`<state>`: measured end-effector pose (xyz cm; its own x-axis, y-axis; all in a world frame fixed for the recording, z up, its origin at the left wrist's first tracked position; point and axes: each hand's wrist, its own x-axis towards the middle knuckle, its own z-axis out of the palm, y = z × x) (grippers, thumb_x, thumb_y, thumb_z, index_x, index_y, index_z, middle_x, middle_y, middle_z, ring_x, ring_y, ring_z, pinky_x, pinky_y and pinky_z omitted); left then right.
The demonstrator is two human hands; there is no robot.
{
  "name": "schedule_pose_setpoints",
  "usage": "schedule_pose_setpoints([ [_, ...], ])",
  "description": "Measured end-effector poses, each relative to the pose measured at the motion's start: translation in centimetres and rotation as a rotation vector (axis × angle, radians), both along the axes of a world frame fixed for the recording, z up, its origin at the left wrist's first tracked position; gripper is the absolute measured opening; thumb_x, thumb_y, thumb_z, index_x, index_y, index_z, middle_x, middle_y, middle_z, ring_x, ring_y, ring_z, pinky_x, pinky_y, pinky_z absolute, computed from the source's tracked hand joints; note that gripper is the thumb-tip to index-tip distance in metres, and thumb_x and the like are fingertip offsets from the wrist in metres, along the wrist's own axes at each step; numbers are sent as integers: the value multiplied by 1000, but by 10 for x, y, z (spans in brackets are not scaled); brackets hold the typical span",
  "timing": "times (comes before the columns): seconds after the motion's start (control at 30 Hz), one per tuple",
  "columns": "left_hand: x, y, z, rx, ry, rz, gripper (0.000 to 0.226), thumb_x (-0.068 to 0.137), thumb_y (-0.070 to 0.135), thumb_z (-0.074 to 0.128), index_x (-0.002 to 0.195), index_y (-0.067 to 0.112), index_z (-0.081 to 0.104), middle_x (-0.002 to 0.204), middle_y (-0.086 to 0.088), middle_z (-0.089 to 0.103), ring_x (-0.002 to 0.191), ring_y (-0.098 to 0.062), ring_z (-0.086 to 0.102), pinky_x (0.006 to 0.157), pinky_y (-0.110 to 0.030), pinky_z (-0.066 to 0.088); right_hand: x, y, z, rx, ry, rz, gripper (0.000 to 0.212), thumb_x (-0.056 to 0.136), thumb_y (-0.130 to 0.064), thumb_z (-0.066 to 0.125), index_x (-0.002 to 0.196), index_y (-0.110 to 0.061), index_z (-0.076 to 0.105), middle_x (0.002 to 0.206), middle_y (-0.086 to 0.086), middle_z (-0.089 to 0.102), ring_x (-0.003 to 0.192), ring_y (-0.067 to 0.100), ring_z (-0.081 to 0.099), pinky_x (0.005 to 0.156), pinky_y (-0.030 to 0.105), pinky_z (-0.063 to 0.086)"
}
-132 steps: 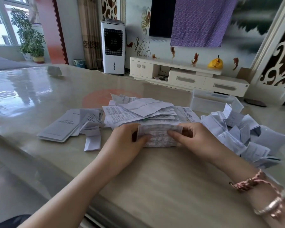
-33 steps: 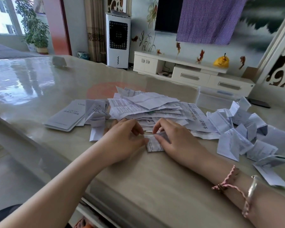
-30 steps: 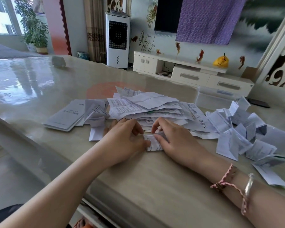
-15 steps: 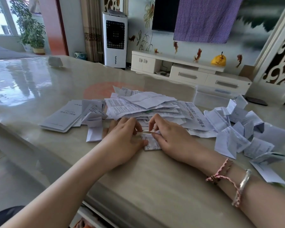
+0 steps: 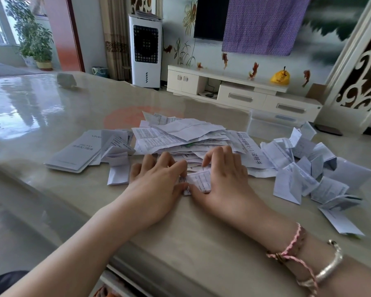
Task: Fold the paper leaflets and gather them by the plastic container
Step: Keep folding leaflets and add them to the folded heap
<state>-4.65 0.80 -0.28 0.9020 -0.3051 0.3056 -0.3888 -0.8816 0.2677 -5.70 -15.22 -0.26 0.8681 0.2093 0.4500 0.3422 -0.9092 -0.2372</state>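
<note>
Both hands, left hand (image 5: 159, 181) and right hand (image 5: 225, 179), press a small folded leaflet (image 5: 198, 181) flat on the surface (image 5: 180, 221). Folded leaflets (image 5: 304, 168) lie at three o'clock by the plastic container (image 5: 270, 125); the unfolded pile (image 5: 180, 136) at twelve o'clock looks largely undone.

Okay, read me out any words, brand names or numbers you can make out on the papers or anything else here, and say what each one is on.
"vivo": on the white booklet at the left of the table, seen upside down.
"说明书": large characters on a leaflet right of the unfolded pile; the rest of that line is unclear.
Small print on the booklet, the pile, the folded leaflets and the leaflet under both hands: too small to read.
</note>
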Motion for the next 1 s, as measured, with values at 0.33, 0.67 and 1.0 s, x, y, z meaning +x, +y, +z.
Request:
schedule_pose_setpoints([
  [0.33, -3, 1, 2, 12, 1, 7, 17, 95, 48, 42, 110, 39, 44, 112, 14, 33, 108, -16, 27, 87, -32, 19, -9, -22, 8, 23, 208, -117, 30, 86, -24, 53, 93, -25, 24, 99, -6, 20, 97, 14, 24, 80, 29, 21],
  [0.67, -7, -9, 6, 79, 13, 61, 35, 87, 67, 40, 103, 37, 45, 107, 14, 33, 110, -18, 26, 96, -36, 19, -8, -25, 13, 40, 292, -123, 26, 86, -19, 51, 95, -24, 27, 103, -5, 24, 100, 15, 28, 85, 28, 24],
  [1.0, -11, 9, 5, 78, 156, 3, 29, 97, 54, 31, 124, 49, 37, 125, 19, 25, 105, -15, 21, 90, -33, 15, -8, -27, 10, 5, 198, -75, 28, 85, -15, 53, 98, -25, 31, 105, -6, 27, 103, 13, 31, 87, 26, 27],
])
